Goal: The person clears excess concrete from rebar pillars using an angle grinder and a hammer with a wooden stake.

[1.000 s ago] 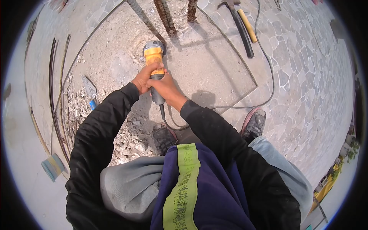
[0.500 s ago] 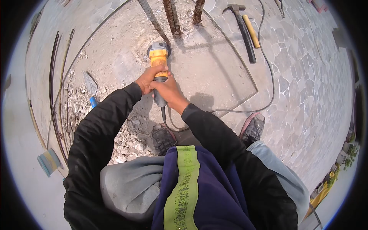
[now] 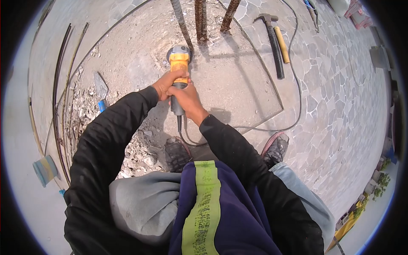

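Both my hands grip a yellow and black angle grinder (image 3: pixel 179 63). My left hand (image 3: pixel 166 83) is wrapped round its yellow body. Just behind it, my right hand (image 3: pixel 187 98) closes on the black rear part, the two hands touching. The grinder's head points away from me, its disc right at the foot of a steel rebar (image 3: pixel 180 23) that rises from the concrete slab (image 3: pixel 242 85). A cord (image 3: pixel 179 124) leaves the grinder's rear end and loops off to the right.
A hammer (image 3: pixel 273 44) and a yellow wooden handle (image 3: pixel 281 44) lie on the stone paving at right. More rusty rebars (image 3: pixel 201 21) stand beyond the grinder. At left are a trowel (image 3: pixel 101 90), rubble (image 3: pixel 142 146), long rods (image 3: pixel 59 93) and a bluish bucket (image 3: pixel 45 171).
The view has shifted a little, so the rebars appear further right and the hammer lower. Both hands keep their hold on the grinder, its head still at the rebar's foot.
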{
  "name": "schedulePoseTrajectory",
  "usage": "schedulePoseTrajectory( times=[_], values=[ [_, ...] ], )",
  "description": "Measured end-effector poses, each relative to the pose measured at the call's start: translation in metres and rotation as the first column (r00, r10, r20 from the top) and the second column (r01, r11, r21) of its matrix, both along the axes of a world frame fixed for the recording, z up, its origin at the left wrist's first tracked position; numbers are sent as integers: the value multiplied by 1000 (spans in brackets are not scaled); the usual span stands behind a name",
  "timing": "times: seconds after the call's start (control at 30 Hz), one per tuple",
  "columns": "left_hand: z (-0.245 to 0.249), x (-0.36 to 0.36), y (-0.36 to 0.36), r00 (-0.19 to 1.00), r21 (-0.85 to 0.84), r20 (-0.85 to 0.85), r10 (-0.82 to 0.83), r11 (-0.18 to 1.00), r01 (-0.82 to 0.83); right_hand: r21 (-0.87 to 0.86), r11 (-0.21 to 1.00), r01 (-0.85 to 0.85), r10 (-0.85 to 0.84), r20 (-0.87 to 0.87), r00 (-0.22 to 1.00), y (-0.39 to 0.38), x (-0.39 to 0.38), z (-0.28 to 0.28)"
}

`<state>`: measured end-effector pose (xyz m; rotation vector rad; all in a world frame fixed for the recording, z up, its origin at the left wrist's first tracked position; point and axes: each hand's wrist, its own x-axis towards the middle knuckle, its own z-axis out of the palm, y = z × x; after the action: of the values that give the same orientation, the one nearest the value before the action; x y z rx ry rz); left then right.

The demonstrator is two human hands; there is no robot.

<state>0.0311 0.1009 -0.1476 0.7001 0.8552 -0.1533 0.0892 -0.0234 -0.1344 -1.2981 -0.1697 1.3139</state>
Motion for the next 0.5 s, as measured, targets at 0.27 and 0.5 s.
schedulePoseTrajectory(
  times=[0.27, 0.5],
  values=[
    [5, 1, -4, 999, 20, 36, 28, 999, -29, 0, 1000, 30, -30, -11, 999, -2, -1, 0],
    [6, 4, -13, 997, -5, 24, 75, 997, -75, -38, 999, -31, 29, -68, 997, -10, 13, 20]
  ],
)
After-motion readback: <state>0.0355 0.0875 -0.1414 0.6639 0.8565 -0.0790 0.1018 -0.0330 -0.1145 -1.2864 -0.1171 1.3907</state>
